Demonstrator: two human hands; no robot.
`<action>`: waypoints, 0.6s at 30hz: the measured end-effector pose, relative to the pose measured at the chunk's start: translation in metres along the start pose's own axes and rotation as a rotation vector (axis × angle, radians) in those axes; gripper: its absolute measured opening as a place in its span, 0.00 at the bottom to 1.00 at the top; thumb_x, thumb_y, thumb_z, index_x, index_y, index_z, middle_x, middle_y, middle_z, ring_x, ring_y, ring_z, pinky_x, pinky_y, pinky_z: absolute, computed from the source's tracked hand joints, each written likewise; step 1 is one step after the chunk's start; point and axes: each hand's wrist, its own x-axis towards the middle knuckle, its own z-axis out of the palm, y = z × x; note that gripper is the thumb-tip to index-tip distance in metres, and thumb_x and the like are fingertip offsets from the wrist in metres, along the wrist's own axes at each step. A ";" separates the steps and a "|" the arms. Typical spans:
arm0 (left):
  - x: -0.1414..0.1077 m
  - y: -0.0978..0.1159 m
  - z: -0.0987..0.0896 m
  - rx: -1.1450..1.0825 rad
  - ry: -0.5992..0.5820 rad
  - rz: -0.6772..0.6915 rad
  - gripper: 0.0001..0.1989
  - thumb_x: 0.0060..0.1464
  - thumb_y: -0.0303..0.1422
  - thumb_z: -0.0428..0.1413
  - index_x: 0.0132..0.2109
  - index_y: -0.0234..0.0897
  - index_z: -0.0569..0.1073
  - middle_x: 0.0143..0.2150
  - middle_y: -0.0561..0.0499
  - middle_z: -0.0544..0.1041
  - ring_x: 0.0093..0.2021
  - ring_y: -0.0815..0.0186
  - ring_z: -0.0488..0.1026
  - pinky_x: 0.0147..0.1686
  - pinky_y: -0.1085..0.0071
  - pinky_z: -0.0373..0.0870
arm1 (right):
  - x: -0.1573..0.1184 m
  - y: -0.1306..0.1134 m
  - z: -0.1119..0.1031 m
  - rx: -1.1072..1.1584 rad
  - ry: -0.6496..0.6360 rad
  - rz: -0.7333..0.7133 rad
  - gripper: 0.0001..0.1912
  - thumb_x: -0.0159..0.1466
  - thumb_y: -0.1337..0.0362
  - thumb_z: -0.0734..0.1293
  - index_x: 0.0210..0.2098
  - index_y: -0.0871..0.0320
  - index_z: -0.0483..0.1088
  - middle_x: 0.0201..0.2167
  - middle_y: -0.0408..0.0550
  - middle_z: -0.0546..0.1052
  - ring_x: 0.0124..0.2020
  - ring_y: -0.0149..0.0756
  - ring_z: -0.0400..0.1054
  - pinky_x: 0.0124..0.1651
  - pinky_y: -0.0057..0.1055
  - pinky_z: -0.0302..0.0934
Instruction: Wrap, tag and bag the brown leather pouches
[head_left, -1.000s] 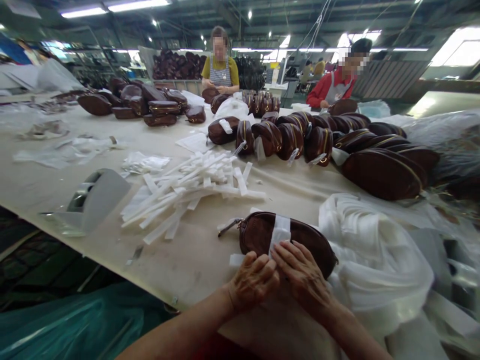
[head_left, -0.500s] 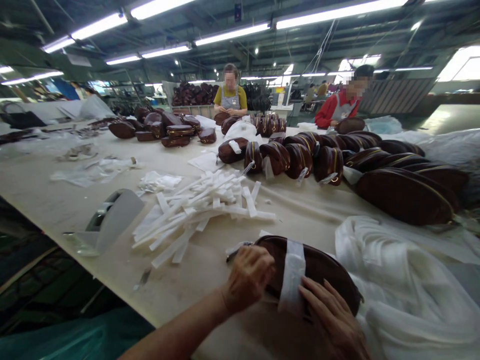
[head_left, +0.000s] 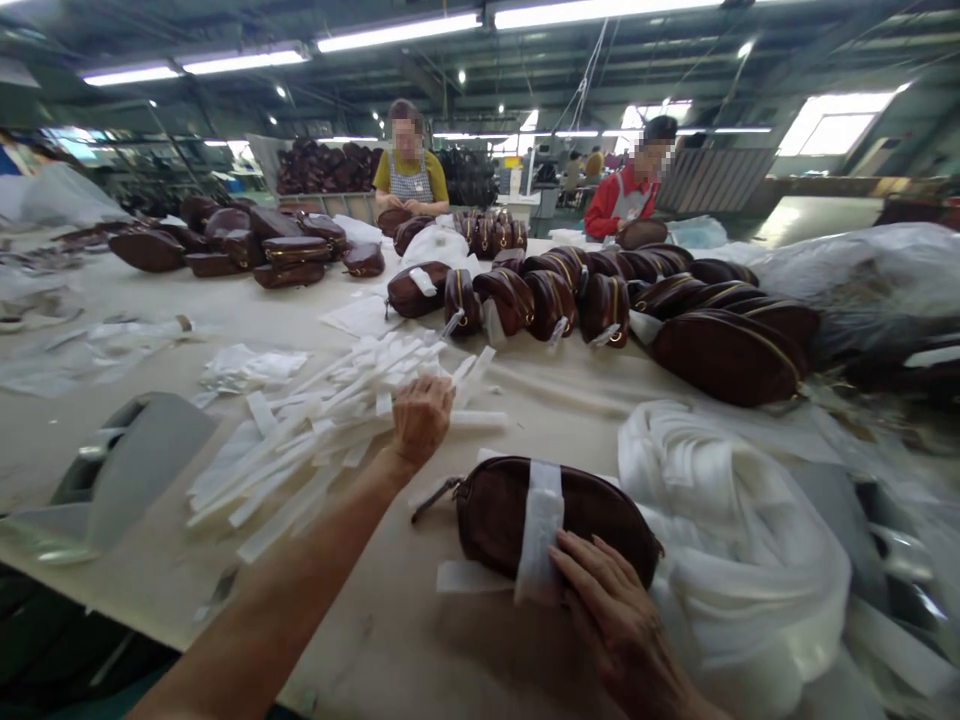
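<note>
A dark brown leather pouch (head_left: 495, 510) lies on the table in front of me, with a white strip (head_left: 541, 525) wrapped across its middle. My right hand (head_left: 611, 600) rests on the pouch and the strip's edge, fingers stretched out. To the left, my left hand (head_left: 422, 420) is over a pile of loose white strips (head_left: 330, 425), fingers curled down; what they hold is hidden. A zip pull (head_left: 435, 498) sticks out from the pouch's left end. Another white strip (head_left: 474, 577) lies partly under the pouch.
A coil of white wrapping material (head_left: 720, 540) lies right of the pouch. Tape dispensers stand at the left (head_left: 142, 470) and far right (head_left: 892, 560). Rows of brown pouches (head_left: 555, 300) line the table beyond. Two people (head_left: 409, 175) (head_left: 630, 190) work across the table.
My left hand has left the pouch's left end and moved forward and left to the strip pile. My right hand stays on the pouch. The view has turned to the right.
</note>
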 end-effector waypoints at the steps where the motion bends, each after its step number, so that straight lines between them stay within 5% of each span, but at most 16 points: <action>1: 0.000 0.002 -0.012 -0.026 0.055 -0.009 0.13 0.62 0.32 0.45 0.44 0.32 0.72 0.41 0.41 0.73 0.44 0.58 0.70 0.44 0.64 0.65 | 0.001 -0.001 -0.001 0.026 0.000 0.016 0.24 0.61 0.76 0.57 0.56 0.57 0.65 0.54 0.52 0.72 0.55 0.39 0.65 0.56 0.42 0.63; 5: -0.003 0.005 -0.049 -0.260 0.354 -0.008 0.15 0.61 0.39 0.47 0.43 0.34 0.73 0.38 0.47 0.75 0.36 0.65 0.72 0.40 0.71 0.68 | 0.009 -0.010 -0.012 0.150 0.004 0.129 0.21 0.61 0.75 0.59 0.53 0.56 0.66 0.51 0.52 0.73 0.53 0.40 0.66 0.55 0.44 0.63; 8: -0.007 -0.005 -0.041 -0.231 0.345 0.063 0.18 0.61 0.43 0.46 0.42 0.35 0.73 0.38 0.47 0.75 0.38 0.63 0.72 0.42 0.68 0.69 | 0.011 -0.017 -0.027 0.174 0.038 0.188 0.18 0.62 0.74 0.60 0.50 0.58 0.68 0.48 0.54 0.74 0.51 0.40 0.67 0.53 0.41 0.66; 13: -0.019 -0.005 0.004 -0.125 0.047 0.237 0.22 0.57 0.46 0.43 0.47 0.37 0.71 0.48 0.44 0.72 0.50 0.51 0.68 0.51 0.54 0.65 | -0.004 -0.019 -0.050 0.101 0.084 0.241 0.16 0.62 0.75 0.60 0.48 0.59 0.69 0.46 0.55 0.75 0.50 0.40 0.68 0.51 0.40 0.66; 18: -0.034 0.031 0.008 -0.316 -0.476 0.190 0.24 0.55 0.46 0.40 0.45 0.36 0.72 0.46 0.43 0.75 0.47 0.55 0.71 0.48 0.61 0.68 | -0.020 -0.003 -0.061 0.027 0.142 0.342 0.17 0.62 0.74 0.59 0.49 0.56 0.68 0.47 0.54 0.74 0.49 0.39 0.68 0.49 0.38 0.68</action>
